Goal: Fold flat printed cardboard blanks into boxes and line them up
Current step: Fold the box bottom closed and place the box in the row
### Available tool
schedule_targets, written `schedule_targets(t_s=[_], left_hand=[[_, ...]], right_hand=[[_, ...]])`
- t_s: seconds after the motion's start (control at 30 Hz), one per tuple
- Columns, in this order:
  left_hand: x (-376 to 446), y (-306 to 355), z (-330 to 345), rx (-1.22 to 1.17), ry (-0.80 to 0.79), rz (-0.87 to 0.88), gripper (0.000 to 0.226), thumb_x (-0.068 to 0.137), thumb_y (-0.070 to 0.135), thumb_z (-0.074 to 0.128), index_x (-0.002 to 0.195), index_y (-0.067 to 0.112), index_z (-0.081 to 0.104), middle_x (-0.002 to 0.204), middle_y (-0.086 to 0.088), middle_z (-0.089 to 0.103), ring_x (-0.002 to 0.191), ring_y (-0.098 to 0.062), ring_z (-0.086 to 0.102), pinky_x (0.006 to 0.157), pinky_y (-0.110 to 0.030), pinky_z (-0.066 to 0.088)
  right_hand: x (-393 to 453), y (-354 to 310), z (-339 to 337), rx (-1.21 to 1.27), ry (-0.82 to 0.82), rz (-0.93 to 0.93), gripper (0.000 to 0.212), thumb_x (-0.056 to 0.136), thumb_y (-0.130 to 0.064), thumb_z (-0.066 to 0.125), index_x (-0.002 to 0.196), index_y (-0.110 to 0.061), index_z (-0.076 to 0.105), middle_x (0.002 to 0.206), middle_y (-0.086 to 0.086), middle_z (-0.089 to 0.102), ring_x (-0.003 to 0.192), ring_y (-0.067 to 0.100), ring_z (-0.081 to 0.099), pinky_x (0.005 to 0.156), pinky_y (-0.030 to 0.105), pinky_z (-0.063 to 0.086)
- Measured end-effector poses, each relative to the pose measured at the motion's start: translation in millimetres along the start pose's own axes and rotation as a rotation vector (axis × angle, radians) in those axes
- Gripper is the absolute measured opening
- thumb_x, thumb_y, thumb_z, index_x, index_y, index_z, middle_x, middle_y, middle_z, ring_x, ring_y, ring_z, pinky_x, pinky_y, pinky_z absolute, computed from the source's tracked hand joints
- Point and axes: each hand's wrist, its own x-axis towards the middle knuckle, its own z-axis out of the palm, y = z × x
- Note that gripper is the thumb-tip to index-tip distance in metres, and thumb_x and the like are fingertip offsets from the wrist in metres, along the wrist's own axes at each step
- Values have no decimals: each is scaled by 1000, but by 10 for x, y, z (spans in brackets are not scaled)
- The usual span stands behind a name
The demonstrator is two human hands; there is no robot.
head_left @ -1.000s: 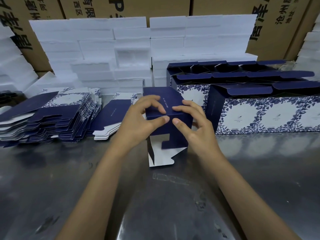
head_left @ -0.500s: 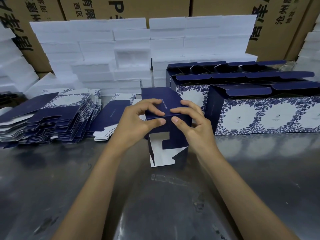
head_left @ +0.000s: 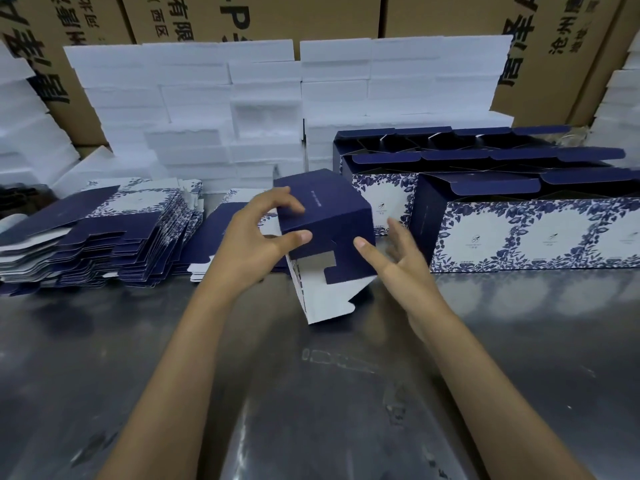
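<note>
A dark blue box (head_left: 329,223) with its bottom flaps partly folded hangs tilted above the steel table (head_left: 311,393), its white flap pointing down at me. My left hand (head_left: 256,240) grips its left edge between thumb and fingers. To the box's right, my right hand (head_left: 398,268) is spread with fingers straight, the thumb tip touching the box's near face. Flat printed blanks (head_left: 104,233) lie stacked at the left. Folded boxes (head_left: 519,223) with blue floral print stand in rows at the right, lids open.
White foam blocks (head_left: 263,109) are piled behind the work area against brown shipping cartons (head_left: 294,15). A second small pile of blanks (head_left: 214,251) lies behind my left hand. More foam is stacked at the far left and far right edges.
The box has tipped over to the right and risen a little. My right hand has let go of it and opened beside it; my left hand keeps hold.
</note>
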Motion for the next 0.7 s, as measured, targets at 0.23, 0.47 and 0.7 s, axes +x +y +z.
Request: schedule_targets(t_s=[0.23,0.47,0.7], left_hand=[[6,-31,-245,-55,42,-135,63,73,55,77,128,56,47,128,14,56,109,3,61,86,-27,50],[35,2,-146,-256,25,-342,33,79,81,45,108,65,47,139,1,53,125,-28,57,90,-44,57],[43,-54,-72,-315,-62,-540,36,100,47,47,93,29,77,99,-16,76,85,-32,75,63,-38,61]], right_hand=[[-73,8,124,-100,-157,-34,22,98,-63,50,116,-59,61,119,-38,63,126,-12,51,106,20,38],[-70,-56,108,236,-308,-198,52,85,-78,49,135,-65,50,158,-22,40,149,2,32,125,49,25],[-5,-98,-35,425,-174,-325,43,84,-35,57,123,-36,74,148,-25,52,139,-6,44,110,25,42]])
